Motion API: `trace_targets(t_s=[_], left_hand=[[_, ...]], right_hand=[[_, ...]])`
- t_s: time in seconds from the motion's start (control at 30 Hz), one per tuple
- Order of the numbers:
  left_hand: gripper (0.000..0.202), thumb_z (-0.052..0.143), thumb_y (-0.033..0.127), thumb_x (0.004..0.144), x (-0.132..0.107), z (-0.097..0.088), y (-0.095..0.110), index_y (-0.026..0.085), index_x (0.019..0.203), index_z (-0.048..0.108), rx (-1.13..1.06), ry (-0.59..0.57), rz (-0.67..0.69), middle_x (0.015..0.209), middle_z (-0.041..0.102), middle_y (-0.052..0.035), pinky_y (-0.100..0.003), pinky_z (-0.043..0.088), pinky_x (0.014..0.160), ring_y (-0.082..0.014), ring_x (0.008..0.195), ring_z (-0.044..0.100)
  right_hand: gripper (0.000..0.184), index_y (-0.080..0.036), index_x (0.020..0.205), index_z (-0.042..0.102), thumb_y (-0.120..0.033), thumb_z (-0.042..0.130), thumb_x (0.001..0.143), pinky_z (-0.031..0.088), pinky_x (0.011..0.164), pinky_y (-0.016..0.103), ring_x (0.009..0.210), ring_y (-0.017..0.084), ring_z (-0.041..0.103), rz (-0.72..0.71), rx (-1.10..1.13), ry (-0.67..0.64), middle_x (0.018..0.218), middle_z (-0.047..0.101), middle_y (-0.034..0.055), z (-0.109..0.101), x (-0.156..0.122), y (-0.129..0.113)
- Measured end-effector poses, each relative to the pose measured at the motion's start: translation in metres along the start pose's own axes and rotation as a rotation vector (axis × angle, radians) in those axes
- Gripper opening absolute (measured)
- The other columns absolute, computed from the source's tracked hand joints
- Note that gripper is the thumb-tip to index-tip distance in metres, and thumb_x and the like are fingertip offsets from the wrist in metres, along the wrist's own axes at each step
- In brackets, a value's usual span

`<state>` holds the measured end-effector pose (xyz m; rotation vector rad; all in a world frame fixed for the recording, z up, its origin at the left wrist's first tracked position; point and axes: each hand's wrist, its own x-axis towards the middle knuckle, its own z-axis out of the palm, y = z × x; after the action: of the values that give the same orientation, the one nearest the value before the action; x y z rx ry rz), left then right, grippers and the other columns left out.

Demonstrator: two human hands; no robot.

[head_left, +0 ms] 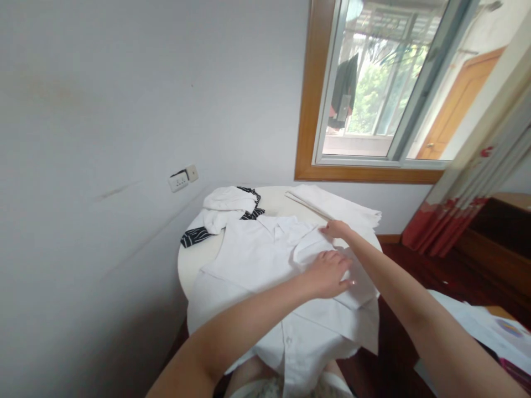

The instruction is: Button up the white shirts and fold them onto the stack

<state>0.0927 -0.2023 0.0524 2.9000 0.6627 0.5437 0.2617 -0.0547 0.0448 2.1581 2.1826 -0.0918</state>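
A white button-up shirt (257, 260) lies spread on a round cream table (271, 195), its collar toward the window and its lower front hanging over the near edge. My left hand (329, 273) rests on the right part of the shirt with its fingers stretched out. Just beyond it, my right hand (336, 229) is closed on the shirt's fabric near the right shoulder. The fingertips there are partly hidden. Some of the cloth under both hands looks folded over.
A folded white cloth (332, 204) lies at the table's back right. White clothing (228, 202) with black patterned fabric (197, 236) is bunched at the back left. A wall stands close on the left, below a window (373, 83). Papers (485, 326) sit at lower right.
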Motion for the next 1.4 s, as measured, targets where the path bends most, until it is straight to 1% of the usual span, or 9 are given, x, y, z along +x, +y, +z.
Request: trace_targets(t_s=[0.27, 0.4, 0.53, 0.67, 0.83, 1.07, 1.2, 1.3, 1.4], left_hand=[[0.048, 0.048, 0.054, 0.084, 0.022, 0.013, 0.008, 0.012, 0.102, 0.061, 0.066, -0.227, -0.356, 0.092, 0.067, -0.0181, -0.053, 0.042, 0.085, -0.0327, 0.089, 0.063], [0.022, 0.049, 0.031, 0.087, 0.017, 0.018, 0.006, 0.016, 0.09, 0.065, 0.051, -0.319, -0.266, 0.083, 0.07, -0.0129, -0.053, 0.04, 0.085, -0.0287, 0.081, 0.066], [0.017, 0.045, 0.025, 0.087, 0.004, 0.002, 0.002, 0.018, 0.083, 0.06, -0.046, -0.175, -0.065, 0.079, 0.068, -0.0061, -0.046, 0.041, 0.087, -0.0227, 0.082, 0.064], [0.019, 0.044, 0.032, 0.089, -0.032, -0.038, -0.009, 0.02, 0.093, 0.058, -0.233, 0.03, 0.02, 0.095, 0.065, -0.0047, -0.039, 0.037, 0.099, -0.0178, 0.096, 0.058], [0.032, 0.04, 0.044, 0.089, -0.118, -0.083, -0.047, 0.02, 0.102, 0.057, -0.375, 0.247, -0.201, 0.113, 0.06, -0.0101, -0.038, 0.043, 0.097, -0.0219, 0.112, 0.052], [0.019, 0.044, 0.03, 0.086, -0.229, -0.099, -0.097, 0.024, 0.089, 0.062, -0.116, 0.076, -0.416, 0.112, 0.061, -0.0065, -0.035, 0.047, 0.095, -0.0203, 0.108, 0.054], [0.028, 0.041, 0.025, 0.089, -0.248, -0.092, -0.099, 0.028, 0.108, 0.062, 0.001, 0.052, -0.469, 0.127, 0.055, -0.0056, -0.039, 0.042, 0.102, -0.0207, 0.119, 0.049], [0.048, 0.043, 0.028, 0.089, -0.242, -0.091, -0.093, 0.029, 0.136, 0.04, 0.069, 0.112, -0.454, 0.144, 0.039, -0.0053, -0.044, 0.033, 0.11, -0.0226, 0.132, 0.036], [0.06, 0.043, 0.024, 0.088, -0.232, -0.089, -0.089, 0.031, 0.145, 0.024, 0.053, 0.035, -0.346, 0.15, 0.032, -0.0026, -0.045, 0.028, 0.113, -0.0223, 0.137, 0.029]], right_hand=[[0.029, -0.015, 0.1, 0.07, -0.034, 0.055, 0.083, 0.045, 0.072, 0.024, 0.093, 0.022, 0.064, -0.04, 0.007, 0.041, 0.103, 0.07, 0.0113, 0.008, 0.019, -0.006], [0.027, -0.019, 0.099, 0.069, -0.036, 0.058, 0.081, 0.043, 0.071, 0.024, 0.093, 0.021, 0.063, -0.048, 0.028, 0.066, 0.102, 0.07, 0.0086, 0.007, 0.024, -0.002], [0.027, -0.02, 0.103, 0.066, -0.035, 0.054, 0.084, 0.042, 0.07, 0.024, 0.093, 0.021, 0.062, -0.041, 0.04, 0.11, 0.104, 0.069, 0.007, 0.011, 0.022, -0.001], [0.027, -0.023, 0.107, 0.065, -0.03, 0.048, 0.088, 0.041, 0.072, 0.024, 0.096, 0.019, 0.061, -0.037, 0.048, 0.171, 0.109, 0.068, 0.006, 0.013, 0.018, 0.0], [0.025, -0.024, 0.104, 0.067, -0.029, 0.048, 0.087, 0.041, 0.077, 0.026, 0.1, 0.021, 0.06, -0.006, 0.049, 0.219, 0.108, 0.068, 0.0066, 0.009, 0.022, 0.002], [0.031, -0.019, 0.105, 0.069, -0.022, 0.043, 0.089, 0.042, 0.081, 0.032, 0.102, 0.026, 0.059, 0.1, 0.049, 0.287, 0.107, 0.068, 0.0139, 0.016, 0.033, -0.008], [0.035, -0.022, 0.115, 0.065, -0.023, 0.041, 0.09, 0.043, 0.083, 0.031, 0.103, 0.024, 0.059, 0.101, 0.118, 0.326, 0.112, 0.066, 0.0115, 0.013, 0.03, -0.008], [0.034, -0.02, 0.112, 0.066, -0.021, 0.042, 0.088, 0.043, 0.085, 0.028, 0.101, 0.021, 0.059, -0.075, 0.193, 0.345, 0.111, 0.067, 0.0088, 0.005, 0.013, 0.007], [0.036, -0.02, 0.112, 0.065, -0.015, 0.045, 0.083, 0.042, 0.089, 0.026, 0.102, 0.018, 0.059, -0.316, 0.288, 0.228, 0.112, 0.066, 0.0062, 0.003, -0.02, 0.033]])
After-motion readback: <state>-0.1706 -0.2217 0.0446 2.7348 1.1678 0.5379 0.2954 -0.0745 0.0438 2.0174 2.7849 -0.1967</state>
